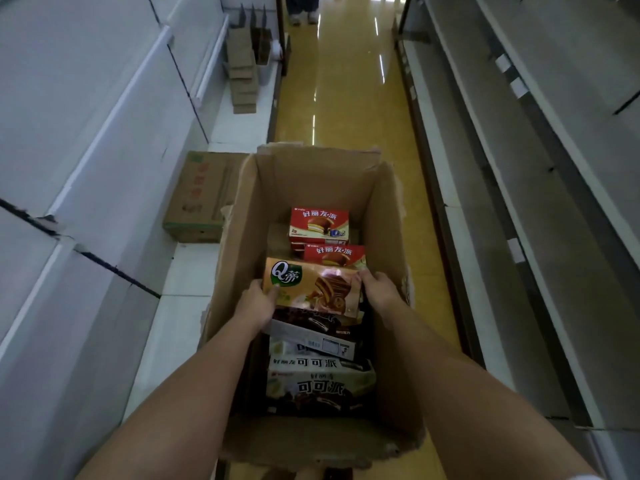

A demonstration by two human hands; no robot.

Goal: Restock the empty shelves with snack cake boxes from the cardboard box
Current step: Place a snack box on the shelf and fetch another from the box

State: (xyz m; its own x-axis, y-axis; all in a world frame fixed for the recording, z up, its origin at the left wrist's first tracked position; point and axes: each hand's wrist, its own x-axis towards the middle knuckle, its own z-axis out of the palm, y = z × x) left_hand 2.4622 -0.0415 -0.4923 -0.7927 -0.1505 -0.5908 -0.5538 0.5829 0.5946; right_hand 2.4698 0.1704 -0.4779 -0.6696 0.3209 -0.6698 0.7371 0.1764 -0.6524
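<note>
Both hands reach down into an open cardboard box (311,188) that stands on the yellow floor (346,98) of a shop aisle. Between them they hold an orange snack cake box (311,287) with a green logo and a picture of a chocolate cake on its face. The left hand (258,303) grips its left end, thumb on the top face and fingers curled under. The right hand (377,285) grips the right end, fingers wrapped over the edge. The orange box is tilted, its far edge higher, and sits above the other packs inside the cardboard box.

Beyond it, toward the far wall of the cardboard box, lie two red snack cake boxes (318,223), one partly over the other. Nearer the person, under and below the orange box, dark and white snack cake boxes (320,386) are stacked flat; how many there are is hard to tell, as they overlap.

To the left, white shelves (104,133) run along the aisle. On the lowest left shelf, just beside the open cardboard box, rests a closed carton (197,195) with green edges and red print. Farther along that shelf stands a row of small brown cartons (242,74). To the right, grey shelves (519,168) line the aisle, with small white tags on their front edges. At the far end of the aisle a person's feet (304,17) are visible.
</note>
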